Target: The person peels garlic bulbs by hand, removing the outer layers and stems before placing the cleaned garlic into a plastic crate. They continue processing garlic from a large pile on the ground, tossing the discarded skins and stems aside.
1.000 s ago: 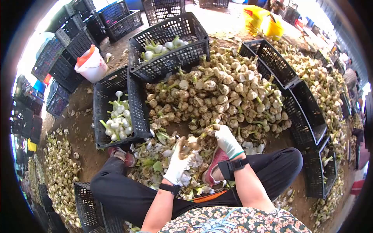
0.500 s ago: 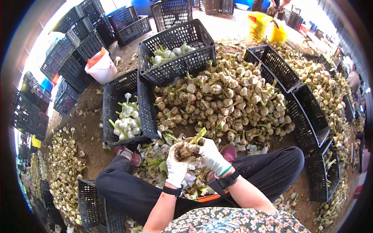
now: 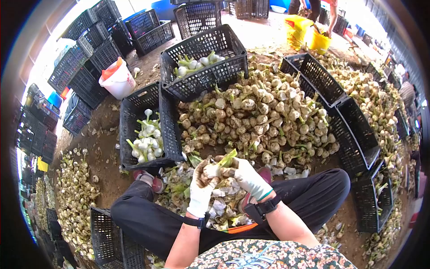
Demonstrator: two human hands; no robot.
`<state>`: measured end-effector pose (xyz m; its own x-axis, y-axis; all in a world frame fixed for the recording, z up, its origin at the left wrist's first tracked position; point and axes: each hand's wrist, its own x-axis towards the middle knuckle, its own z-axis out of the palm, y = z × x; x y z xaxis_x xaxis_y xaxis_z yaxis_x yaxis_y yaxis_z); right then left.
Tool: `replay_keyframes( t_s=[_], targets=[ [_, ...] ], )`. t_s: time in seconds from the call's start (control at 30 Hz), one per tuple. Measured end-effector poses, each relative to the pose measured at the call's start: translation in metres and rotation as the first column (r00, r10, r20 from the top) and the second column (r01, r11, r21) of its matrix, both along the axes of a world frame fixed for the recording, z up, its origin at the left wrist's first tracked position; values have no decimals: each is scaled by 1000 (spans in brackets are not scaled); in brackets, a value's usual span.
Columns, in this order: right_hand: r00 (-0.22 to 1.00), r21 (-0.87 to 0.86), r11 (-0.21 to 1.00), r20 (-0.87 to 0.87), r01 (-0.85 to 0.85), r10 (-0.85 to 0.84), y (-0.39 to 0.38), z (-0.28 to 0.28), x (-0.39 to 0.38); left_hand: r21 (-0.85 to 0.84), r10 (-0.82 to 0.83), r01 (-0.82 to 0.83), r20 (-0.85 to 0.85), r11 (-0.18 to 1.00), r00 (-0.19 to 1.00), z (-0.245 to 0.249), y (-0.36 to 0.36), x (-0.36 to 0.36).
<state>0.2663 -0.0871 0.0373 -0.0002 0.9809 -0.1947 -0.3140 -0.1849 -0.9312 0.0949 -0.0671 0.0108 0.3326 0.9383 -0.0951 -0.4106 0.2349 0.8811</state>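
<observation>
Between my two gloved hands, low in front of me, is a garlic bulb [image 3: 212, 171] with dirty outer skin and a short green stem pointing up. My left hand [image 3: 200, 190] wraps around the bulb from the left, its glove fingers stained brown. From the other side my right hand [image 3: 249, 177] pinches at the bulb near its stem. Beneath the hands lie peeled skins and leaves [image 3: 219, 206]. Just beyond them rises a heap of unpeeled garlic [image 3: 255, 112].
Peeled white garlic lies in a black crate [image 3: 130, 116] at left and another crate [image 3: 206, 83] behind it. More black crates [image 3: 354, 130] line the right. A white bucket [image 3: 118, 85] stands back left. Far off, a person's hand reaches into a yellow bucket [image 3: 319, 42].
My hands have drawn slightly apart around the garlic bulb, and more of its pale surface shows. In the background, the other person's arm has lowered to the yellow bucket.
</observation>
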Motion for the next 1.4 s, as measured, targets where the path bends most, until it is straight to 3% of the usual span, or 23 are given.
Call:
replay_keyframes(
  t_s=[0.07, 0.2, 0.33, 0.4, 0.47, 0.5, 0.57, 0.6, 0.63, 0.7, 0.77, 0.8, 0.83, 0.87, 0.9, 0.97, 1.0, 1.03, 1.07, 1.1, 1.17, 1.23, 1.4],
  targets=[
    [998, -70, 996, -41, 53, -55, 1, -11, -9, 93, 15, -5, -101, 996, 995, -2, -1, 1],
    [993, -127, 992, -113, 14, -29, -1, -15, -9, -112, -15, 21, 55, 993, 998, 16, -2, -5],
    [933, 348, 935, 309, 69, -184, 2, -32, -15, -319, -78, 98, 76, 943, 994, 8, 3, -16],
    [934, 239, 965, 309, 109, -182, 3, -33, -19, -352, -139, 169, 109, 921, 984, 4, 2, -14],
    [956, 70, 996, 287, 48, -66, -2, -22, -15, 178, 97, -20, -440, 984, 893, 1, -7, -2],
    [957, 69, 996, 283, 50, -67, -1, -23, -12, 178, 96, -18, -443, 984, 891, 5, -6, -3],
    [998, -42, 997, 20, 65, -64, -2, -23, -10, 33, -17, 29, -325, 999, 946, 14, 0, -9],
    [917, -228, 970, -364, 81, -161, -2, -22, -13, -40, -72, 69, -86, 997, 994, 19, 1, -13],
    [918, -224, 972, -364, 77, -156, 0, -30, -12, -81, -125, 127, 33, 989, 992, 31, 1, -17],
    [663, -357, 920, -650, 164, -371, 6, -50, -13, -113, -115, 133, 156, 985, 981, 28, 2, -25],
    [740, -420, 879, -513, 226, -435, 8, -59, -7, -84, -99, 110, 128, 990, 987, 32, -2, -31],
    [971, -305, 936, -106, 176, -217, 5, -46, 2, -50, -74, 80, 125, 996, 989, 29, -2, -36],
    [934, -224, 972, 356, 68, 17, 5, -37, 7, -12, -48, 50, 125, 999, 991, 24, -2, -42],
    [632, -160, 987, 764, -7, 129, 6, -43, 5, 2, -31, 31, 105, 1000, 994, 7, 2, -50],
    [502, 55, 998, 863, 27, -61, 0, -60, -4, 1, -27, 27, 104, 1000, 994, 4, 7, -53],
    [723, 220, 974, 682, -61, -109, 0, -22, -12, -341, 5, 80, 240, 936, 971, 0, 13, -54],
    [868, 164, 984, 495, -63, -27, -2, 7, -20, -314, -99, 309, 539, 898, 836, -7, 18, -57],
    [794, 363, 924, 594, -119, -131, -1, 20, -25, -315, -101, 313, 542, 896, 834, 0, 13, -52],
    [674, 381, 898, 725, -220, -142, -1, 26, -26, -96, -180, 190, 103, 977, 978, 17, 4, -44],
    [532, 378, 868, 831, -321, -165, 0, 29, -27, 171, -99, 169, -356, 971, 929, 29, -2, -37],
    [514, 406, 858, 833, -313, -207, 1, 29, -29, 171, -72, 155, -413, 973, 908, 29, -2, -33],
    [368, 297, 870, 918, -394, -147, -1, 44, -32, 312, 12, 229, -614, 922, 789, 22, 0, -34],
    [374, 325, 877, 909, -354, -186, 4, 28, -35, 185, -142, 279, -533, 942, 834, 22, -1, -37]
  ],
)
